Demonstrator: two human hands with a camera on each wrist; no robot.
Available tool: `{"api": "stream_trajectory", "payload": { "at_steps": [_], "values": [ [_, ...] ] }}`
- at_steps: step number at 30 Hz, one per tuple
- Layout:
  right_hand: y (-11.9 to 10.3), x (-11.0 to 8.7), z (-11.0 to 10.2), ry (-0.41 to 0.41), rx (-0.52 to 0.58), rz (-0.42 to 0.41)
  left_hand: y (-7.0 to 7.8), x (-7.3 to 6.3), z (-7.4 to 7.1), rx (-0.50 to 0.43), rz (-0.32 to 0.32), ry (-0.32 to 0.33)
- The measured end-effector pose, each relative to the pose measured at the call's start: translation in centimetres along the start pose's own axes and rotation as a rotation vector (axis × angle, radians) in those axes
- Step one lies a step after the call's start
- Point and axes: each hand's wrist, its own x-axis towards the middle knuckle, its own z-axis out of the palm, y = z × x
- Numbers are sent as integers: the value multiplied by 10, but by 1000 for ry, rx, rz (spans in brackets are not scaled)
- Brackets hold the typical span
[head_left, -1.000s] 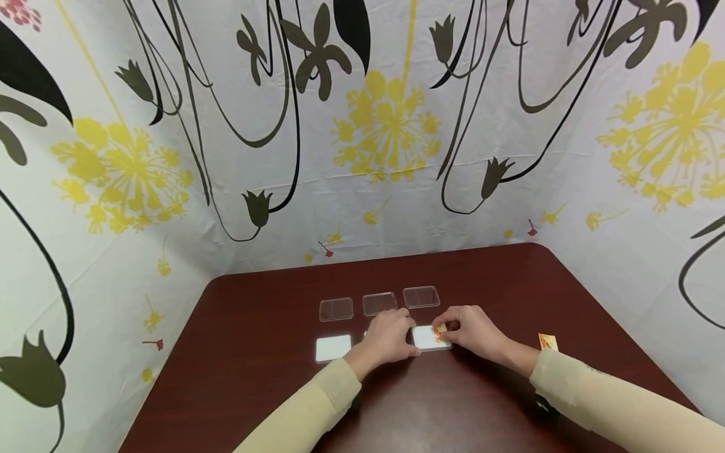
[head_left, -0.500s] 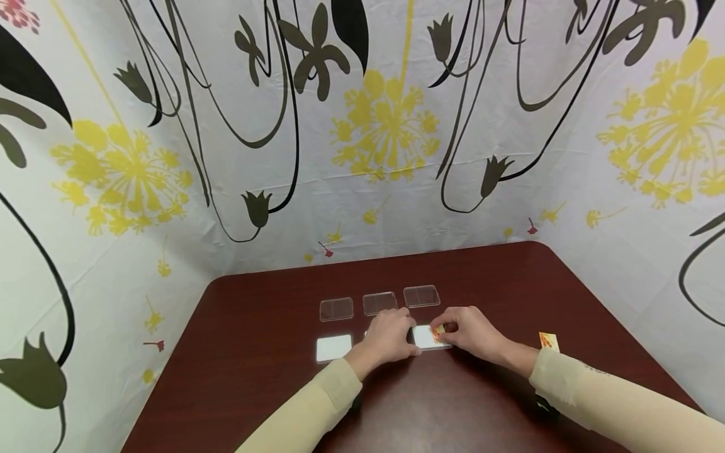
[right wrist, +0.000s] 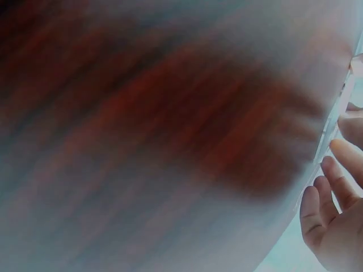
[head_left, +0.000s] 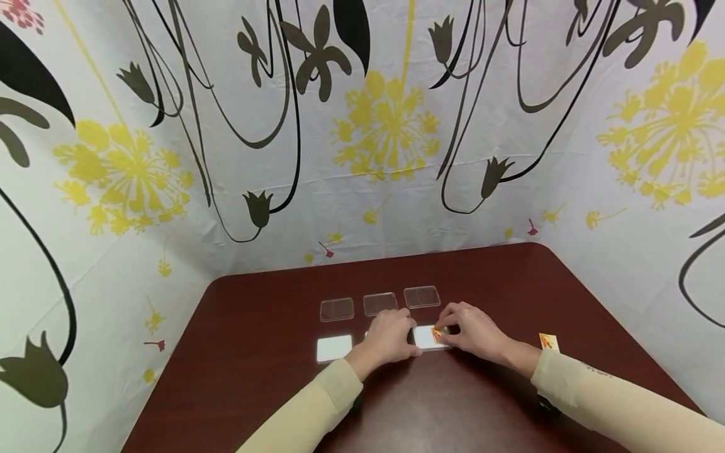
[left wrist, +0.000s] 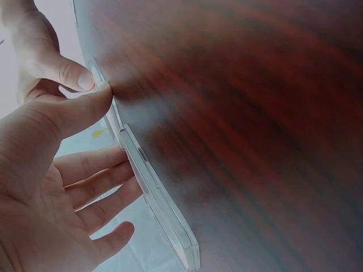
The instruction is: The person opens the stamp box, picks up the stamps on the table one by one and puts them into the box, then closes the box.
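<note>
My left hand (head_left: 391,335) steadies the left end of a flat white-topped case (head_left: 423,338), its thumb at the near edge and its fingers toward the far side. From the right, my right hand (head_left: 472,330) pinches a small yellow-and-orange printed card (head_left: 438,335) between thumb and index finger, over the right part of that white top. Another flat case (left wrist: 161,198) shows edge-on beside the left fingers in the left wrist view; the left hand mostly hides it in the head view. A third white-topped case (head_left: 334,348) lies farther left.
Behind the cases lie three clear shallow lids, at left (head_left: 337,309), middle (head_left: 381,304) and right (head_left: 421,296). A second printed card (head_left: 548,341) lies near the right sleeve. The dark red table (head_left: 272,390) meets a patterned cloth (head_left: 340,207) at its back and sides.
The right hand's fingers shift slightly on the small card, which stays over the right part of the case. The left hand holds its place.
</note>
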Motion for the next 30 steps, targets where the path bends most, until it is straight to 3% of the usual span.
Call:
{"api": "stream_trajectory", "payload": {
  "at_steps": [12, 21, 30],
  "values": [
    [0, 3, 0, -23, -21, -5, -2, -1, 1, 14, 4, 4],
    [-1, 3, 1, 7, -12, -57, -2, -1, 1, 12, 8, 8],
    [-1, 5, -5, -44, -1, -33, 0, -1, 0, 16, 7, 2]
  ]
}}
